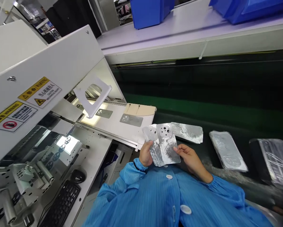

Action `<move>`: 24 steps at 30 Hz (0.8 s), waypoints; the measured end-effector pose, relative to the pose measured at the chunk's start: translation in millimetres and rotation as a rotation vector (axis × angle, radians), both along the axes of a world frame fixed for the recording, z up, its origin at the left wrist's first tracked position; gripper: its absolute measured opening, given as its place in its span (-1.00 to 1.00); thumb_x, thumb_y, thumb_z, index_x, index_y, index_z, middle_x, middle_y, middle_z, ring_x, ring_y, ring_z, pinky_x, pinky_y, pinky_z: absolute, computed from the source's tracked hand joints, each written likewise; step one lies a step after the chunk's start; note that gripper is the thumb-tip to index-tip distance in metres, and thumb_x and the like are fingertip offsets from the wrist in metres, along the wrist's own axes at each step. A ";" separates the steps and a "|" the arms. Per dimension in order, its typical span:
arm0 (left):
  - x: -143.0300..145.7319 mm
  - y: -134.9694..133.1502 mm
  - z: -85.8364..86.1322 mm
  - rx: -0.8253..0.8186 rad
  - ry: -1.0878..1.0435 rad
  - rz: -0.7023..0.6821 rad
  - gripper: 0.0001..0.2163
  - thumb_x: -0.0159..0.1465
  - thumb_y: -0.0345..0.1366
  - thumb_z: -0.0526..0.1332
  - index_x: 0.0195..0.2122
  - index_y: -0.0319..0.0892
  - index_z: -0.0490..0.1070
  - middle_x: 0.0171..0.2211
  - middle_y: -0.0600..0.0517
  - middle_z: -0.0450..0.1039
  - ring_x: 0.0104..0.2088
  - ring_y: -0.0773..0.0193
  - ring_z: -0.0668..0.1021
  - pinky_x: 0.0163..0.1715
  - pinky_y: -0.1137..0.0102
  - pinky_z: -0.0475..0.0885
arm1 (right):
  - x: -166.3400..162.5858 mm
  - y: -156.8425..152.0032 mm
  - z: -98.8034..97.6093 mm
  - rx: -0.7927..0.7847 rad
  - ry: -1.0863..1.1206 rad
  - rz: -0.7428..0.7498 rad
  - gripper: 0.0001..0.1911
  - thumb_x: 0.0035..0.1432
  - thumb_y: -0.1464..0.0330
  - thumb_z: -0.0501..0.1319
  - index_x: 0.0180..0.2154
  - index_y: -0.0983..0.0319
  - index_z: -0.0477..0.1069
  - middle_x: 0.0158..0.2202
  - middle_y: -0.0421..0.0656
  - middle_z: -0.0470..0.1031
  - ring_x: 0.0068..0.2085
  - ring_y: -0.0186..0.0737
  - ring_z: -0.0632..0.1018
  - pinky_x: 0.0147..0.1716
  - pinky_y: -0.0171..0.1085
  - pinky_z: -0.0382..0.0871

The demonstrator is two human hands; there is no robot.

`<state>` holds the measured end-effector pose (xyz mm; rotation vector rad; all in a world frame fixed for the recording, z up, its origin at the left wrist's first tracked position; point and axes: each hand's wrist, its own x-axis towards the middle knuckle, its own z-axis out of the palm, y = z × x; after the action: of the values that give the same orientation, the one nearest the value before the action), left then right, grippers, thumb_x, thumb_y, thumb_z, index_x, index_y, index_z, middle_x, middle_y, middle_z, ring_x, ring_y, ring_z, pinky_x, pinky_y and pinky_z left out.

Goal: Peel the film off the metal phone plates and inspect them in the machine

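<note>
Close in front of my body are two thin silver plates, shaped like phone back panels with rounded corners and camera holes. My left hand (146, 154) is closed on the edge of the left silver panel (156, 150). The right silver panel (168, 146) overlaps it, and my right hand (190, 156) pinches its right edge. Behind them, another silver panel (188, 132) lies on the dark surface. Off to the right rests a stack of silver panels (227, 150). Similar flat panels lie on the machine's white plate, a nearer one (132, 120) and a farther one (105, 113).
The white machine (49, 53) with warning labels fills the left side. Below it are a keyboard (61, 205) and a mouse (78, 176). A beige pad (140, 109) sits at the plate's end. Plastic-wrapped dark pieces (274, 160) lie right. Blue bins (151, 12) stand on the shelf.
</note>
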<state>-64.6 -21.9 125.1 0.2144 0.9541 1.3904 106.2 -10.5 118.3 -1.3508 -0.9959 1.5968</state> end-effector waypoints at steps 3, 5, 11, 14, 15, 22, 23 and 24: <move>1.9 5.8 3.4 0.017 0.084 -0.016 -0.57 -0.12 -0.15 0.45 -0.24 -0.26 0.50 -0.23 -0.10 0.58 0.01 -0.06 0.51 0.11 0.14 0.30 | 14.5 -0.7 1.9 -0.046 0.073 -0.114 -0.46 -0.41 -0.06 0.44 -0.61 0.20 0.31 -0.63 -0.29 0.35 -0.56 -0.39 0.31 -0.55 -0.35 0.19; 4.1 10.0 7.0 0.023 0.105 -0.032 -0.50 -0.13 -0.16 0.46 -0.16 -0.27 0.49 -0.21 -0.11 0.58 0.01 -0.06 0.50 0.10 0.13 0.30 | 20.9 -1.3 4.6 -0.060 0.114 -0.131 -0.47 -0.40 -0.02 0.46 -0.61 0.20 0.30 -0.63 -0.29 0.36 -0.55 -0.39 0.33 -0.54 -0.35 0.21; 19.0 16.7 12.6 0.066 0.125 -0.182 -0.52 -0.07 -0.19 0.44 -0.11 -0.26 0.48 -0.20 -0.10 0.58 0.00 -0.03 0.52 0.11 0.12 0.29 | 17.4 -6.9 7.6 -0.009 0.126 -0.174 -0.48 -0.37 0.01 0.47 -0.59 0.19 0.26 -0.66 -0.33 0.35 -0.58 -0.41 0.33 -0.56 -0.37 0.21; 23.5 16.9 15.1 0.037 0.021 -0.223 -0.56 0.01 -0.14 0.38 -0.11 -0.27 0.48 -0.15 -0.12 0.56 0.05 -0.05 0.49 0.15 0.13 0.27 | 18.0 -6.4 7.2 0.030 0.113 -0.250 -0.49 -0.36 0.04 0.48 -0.55 0.18 0.27 -0.69 -0.36 0.32 -0.61 -0.41 0.33 -0.57 -0.37 0.23; 23.5 16.9 16.3 0.004 -0.025 -0.224 -0.56 0.03 -0.13 0.35 -0.11 -0.28 0.48 -0.14 -0.13 0.56 0.06 -0.07 0.48 0.15 0.12 0.27 | 21.6 -4.8 7.8 0.049 0.118 -0.299 -0.49 -0.37 0.05 0.48 -0.53 0.17 0.27 -0.68 -0.36 0.33 -0.60 -0.40 0.35 -0.55 -0.36 0.25; 17.9 17.5 22.5 0.032 -0.030 -0.238 -0.50 0.05 -0.17 0.31 0.01 -0.27 0.41 -0.11 -0.15 0.54 0.05 -0.13 0.47 0.11 0.03 0.30 | 68.6 10.2 22.5 -0.001 0.164 -0.457 -0.62 -0.26 0.15 0.47 -0.44 0.10 0.36 -0.51 -0.31 0.46 -0.47 -0.32 0.47 -0.45 -0.30 0.38; 19.1 17.9 22.6 0.037 0.011 -0.209 -0.49 0.02 -0.18 0.34 0.00 -0.26 0.42 -0.14 -0.14 0.55 0.04 -0.12 0.49 0.10 0.05 0.31 | 69.9 9.7 24.1 -0.016 0.158 -0.426 -0.62 -0.26 0.14 0.46 -0.43 0.10 0.37 -0.51 -0.30 0.46 -0.46 -0.31 0.48 -0.44 -0.29 0.39; 21.1 18.5 22.5 0.041 0.051 -0.184 -0.48 -0.01 -0.19 0.37 -0.01 -0.25 0.43 -0.16 -0.12 0.56 0.02 -0.10 0.50 0.10 0.06 0.31 | 68.4 8.3 25.2 -0.031 0.154 -0.393 -0.60 -0.28 0.13 0.47 -0.43 0.11 0.36 -0.51 -0.30 0.46 -0.46 -0.29 0.49 -0.43 -0.28 0.41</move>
<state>-43.5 -3.4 147.7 0.3608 0.9249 1.2406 174.6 -2.2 143.5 -1.3254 -0.5727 1.3946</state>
